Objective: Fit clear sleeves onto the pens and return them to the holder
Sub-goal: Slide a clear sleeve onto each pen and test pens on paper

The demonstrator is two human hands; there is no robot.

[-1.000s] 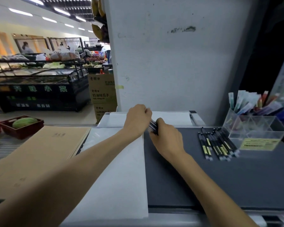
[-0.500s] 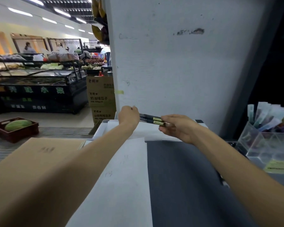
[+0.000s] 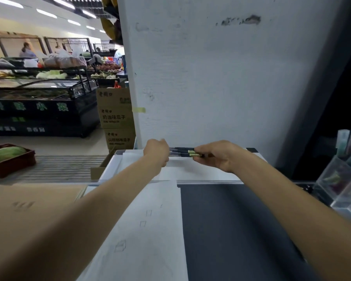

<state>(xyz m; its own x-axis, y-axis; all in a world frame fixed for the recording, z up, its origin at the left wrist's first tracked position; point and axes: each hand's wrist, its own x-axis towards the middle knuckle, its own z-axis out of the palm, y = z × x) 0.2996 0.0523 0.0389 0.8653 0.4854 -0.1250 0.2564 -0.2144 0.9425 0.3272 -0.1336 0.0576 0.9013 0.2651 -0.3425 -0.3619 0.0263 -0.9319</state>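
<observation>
Head view: near the frame's centre, the left hand (image 3: 156,152) and right hand (image 3: 215,155) each curl their fingers around opposite ends of a small bundle of pens (image 3: 183,152) (dark, yellow-green bands), held level above white paper (image 3: 150,230). A clear holder (image 3: 341,185) sits at right edge.

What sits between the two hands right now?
Head view: a bundle of dark pens spans the gap, left hand and right hand each gripping an end.

Lying on the dark worktop (image 3: 231,230): white paper sheets (image 3: 146,230) at left, a clear holder (image 3: 336,185) at the right edge.
</observation>
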